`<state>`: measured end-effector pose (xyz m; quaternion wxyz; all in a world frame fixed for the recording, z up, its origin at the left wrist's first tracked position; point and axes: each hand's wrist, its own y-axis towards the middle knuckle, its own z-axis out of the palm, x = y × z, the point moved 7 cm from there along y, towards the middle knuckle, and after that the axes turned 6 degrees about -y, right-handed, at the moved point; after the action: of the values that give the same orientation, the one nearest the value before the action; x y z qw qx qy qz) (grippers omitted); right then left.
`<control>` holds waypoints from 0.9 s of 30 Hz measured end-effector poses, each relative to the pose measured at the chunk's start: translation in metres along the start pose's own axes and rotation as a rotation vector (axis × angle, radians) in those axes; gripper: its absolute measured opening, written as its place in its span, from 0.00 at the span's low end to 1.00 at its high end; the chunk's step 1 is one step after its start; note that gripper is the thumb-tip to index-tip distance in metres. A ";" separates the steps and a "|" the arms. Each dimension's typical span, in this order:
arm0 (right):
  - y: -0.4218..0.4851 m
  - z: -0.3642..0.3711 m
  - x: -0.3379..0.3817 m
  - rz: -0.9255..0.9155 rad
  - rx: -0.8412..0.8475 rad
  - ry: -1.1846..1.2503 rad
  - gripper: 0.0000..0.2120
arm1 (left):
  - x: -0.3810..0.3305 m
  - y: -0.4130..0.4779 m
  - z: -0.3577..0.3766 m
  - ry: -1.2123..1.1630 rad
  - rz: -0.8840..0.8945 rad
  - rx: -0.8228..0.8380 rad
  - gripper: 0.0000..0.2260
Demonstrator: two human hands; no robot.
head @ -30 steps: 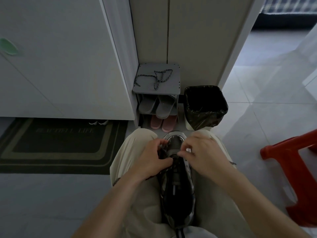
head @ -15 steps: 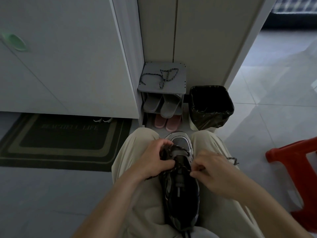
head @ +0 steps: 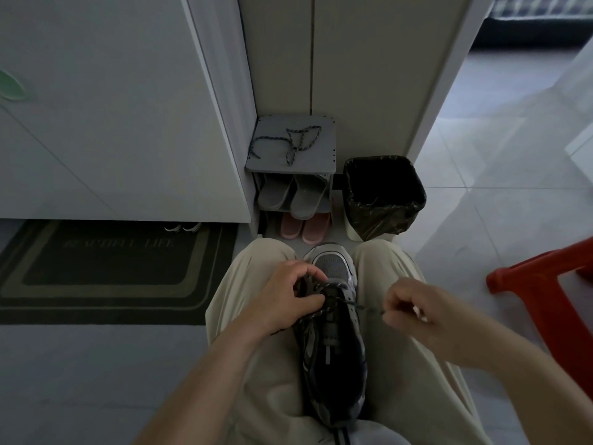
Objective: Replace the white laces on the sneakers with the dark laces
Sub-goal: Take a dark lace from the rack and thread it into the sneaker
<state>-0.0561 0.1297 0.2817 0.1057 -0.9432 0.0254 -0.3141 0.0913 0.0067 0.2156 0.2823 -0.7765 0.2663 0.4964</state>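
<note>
One dark sneaker [head: 333, 348] lies on the lap, toe outward, dark speckled lace [head: 321, 311] crossing its front; left hand [head: 282, 300] grip holds sneaker; right hand [head: 414, 308] grip pinches lace end taut. Beyond, rack [head: 324, 155] holds slippers [head: 295, 197]; bin [head: 385, 200] black-lined.

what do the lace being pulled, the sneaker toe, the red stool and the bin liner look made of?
dark lace: braided textile cord, matte, light flecks in the weave.
sneaker toe: grey mesh fabric with a shinier rim, probably synthetic.
red stool: likely moulded plastic, smooth with a slight sheen.
bin liner: thin plastic film, crinkled and glossy.
</note>
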 end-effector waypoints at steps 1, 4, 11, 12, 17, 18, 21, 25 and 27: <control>0.002 -0.003 -0.005 0.029 -0.051 -0.005 0.07 | 0.001 -0.001 -0.002 -0.010 -0.013 -0.025 0.09; 0.007 -0.017 -0.014 0.121 -0.211 -0.008 0.08 | 0.002 -0.011 -0.008 -0.096 -0.101 -0.110 0.03; 0.026 -0.022 0.030 -0.008 -0.251 0.119 0.09 | -0.038 -0.031 0.004 0.249 0.039 -0.025 0.09; 0.028 -0.021 0.034 -0.022 -0.220 0.113 0.08 | -0.039 -0.030 0.004 0.294 0.032 -0.024 0.10; 0.016 -0.020 0.006 0.061 -0.107 -0.020 0.07 | -0.028 -0.036 0.002 0.355 -0.109 0.017 0.10; 0.011 -0.019 -0.004 0.083 -0.072 -0.091 0.07 | -0.028 -0.038 -0.002 0.372 -0.111 0.014 0.08; -0.004 -0.023 -0.030 0.188 -0.037 -0.204 0.09 | -0.028 -0.038 -0.025 0.415 -0.112 -0.082 0.07; -0.012 -0.044 -0.029 0.258 -0.257 0.092 0.05 | -0.031 -0.033 -0.035 0.587 -0.072 -0.217 0.03; -0.008 -0.051 -0.016 0.244 -0.334 0.323 0.03 | -0.056 -0.034 -0.022 0.556 0.089 -0.290 0.04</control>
<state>-0.0998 0.1303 0.3138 -0.0196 -0.8751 0.2070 -0.4371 0.1077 0.0230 0.2809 0.0631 -0.9022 0.2935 0.3098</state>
